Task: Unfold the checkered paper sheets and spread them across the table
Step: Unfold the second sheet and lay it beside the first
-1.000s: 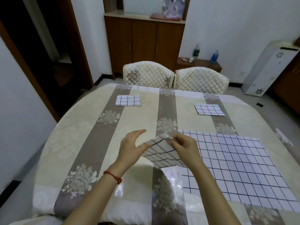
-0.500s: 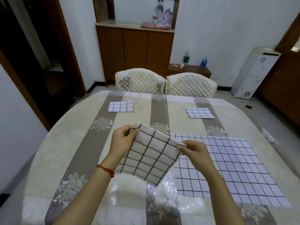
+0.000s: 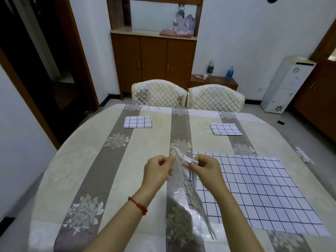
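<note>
Both hands pinch one checkered sheet (image 3: pixel 189 180) at its top: left hand (image 3: pixel 158 170), right hand (image 3: pixel 205 170). It hangs edge-on above the table (image 3: pixel 87 160), beside the spread sheet (image 3: pixel 254 190).

There is just one view, so nothing is shared with another. It looks from the person's head, forward and down. The two hands are close below it. The table (image 3: pixel 94 160) spreads out ahead, and the two chairs (image 3: pixel 187 96) and the brown cupboard (image 3: pixel 153 59) sit far back.
</note>
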Action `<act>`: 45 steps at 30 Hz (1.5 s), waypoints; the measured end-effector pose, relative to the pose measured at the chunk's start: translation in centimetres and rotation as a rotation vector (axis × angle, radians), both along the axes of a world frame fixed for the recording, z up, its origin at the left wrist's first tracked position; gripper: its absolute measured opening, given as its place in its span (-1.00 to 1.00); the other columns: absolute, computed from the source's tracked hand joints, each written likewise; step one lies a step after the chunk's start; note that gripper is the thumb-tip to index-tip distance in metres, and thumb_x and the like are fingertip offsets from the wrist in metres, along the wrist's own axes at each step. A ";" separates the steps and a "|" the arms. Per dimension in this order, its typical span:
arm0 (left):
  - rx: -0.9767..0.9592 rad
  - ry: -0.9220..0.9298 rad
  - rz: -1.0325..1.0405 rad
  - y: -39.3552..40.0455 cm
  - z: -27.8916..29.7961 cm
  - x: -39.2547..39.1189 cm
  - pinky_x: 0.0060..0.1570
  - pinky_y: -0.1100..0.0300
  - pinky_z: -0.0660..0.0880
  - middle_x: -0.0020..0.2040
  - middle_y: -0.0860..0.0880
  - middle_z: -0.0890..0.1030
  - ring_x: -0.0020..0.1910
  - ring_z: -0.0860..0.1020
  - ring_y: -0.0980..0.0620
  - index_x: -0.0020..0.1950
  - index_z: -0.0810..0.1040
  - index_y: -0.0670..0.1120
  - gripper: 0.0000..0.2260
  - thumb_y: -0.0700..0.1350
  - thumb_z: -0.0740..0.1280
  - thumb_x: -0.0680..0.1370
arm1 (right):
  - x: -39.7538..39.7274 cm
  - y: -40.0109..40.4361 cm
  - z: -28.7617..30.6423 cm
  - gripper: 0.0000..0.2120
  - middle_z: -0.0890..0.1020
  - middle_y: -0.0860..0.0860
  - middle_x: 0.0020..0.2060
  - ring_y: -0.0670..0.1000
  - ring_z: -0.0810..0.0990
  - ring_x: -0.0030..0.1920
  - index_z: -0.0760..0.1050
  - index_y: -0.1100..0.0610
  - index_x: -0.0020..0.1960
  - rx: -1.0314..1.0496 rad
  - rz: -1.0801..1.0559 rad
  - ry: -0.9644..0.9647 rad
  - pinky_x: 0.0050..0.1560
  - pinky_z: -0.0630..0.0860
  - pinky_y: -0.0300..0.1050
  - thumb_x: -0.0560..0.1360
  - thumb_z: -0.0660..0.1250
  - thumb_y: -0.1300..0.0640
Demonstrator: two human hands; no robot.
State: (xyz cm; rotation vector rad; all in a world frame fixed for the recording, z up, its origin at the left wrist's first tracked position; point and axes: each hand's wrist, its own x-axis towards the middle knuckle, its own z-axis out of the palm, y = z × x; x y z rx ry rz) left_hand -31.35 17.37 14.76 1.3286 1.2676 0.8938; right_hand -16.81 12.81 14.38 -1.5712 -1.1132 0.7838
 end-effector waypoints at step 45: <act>0.552 0.108 -0.205 3.9 5.1 -0.7 -0.25 0.09 0.43 -0.35 -0.08 0.57 -0.32 0.49 -0.04 -0.29 0.57 -0.06 -0.87 -0.16 0.36 0.47 | 2.0 1.1 4.9 -0.87 0.56 0.01 -0.44 -0.11 0.42 -0.40 0.55 0.08 -0.33 0.196 0.068 -0.344 -0.36 0.33 -0.30 0.38 0.44 0.15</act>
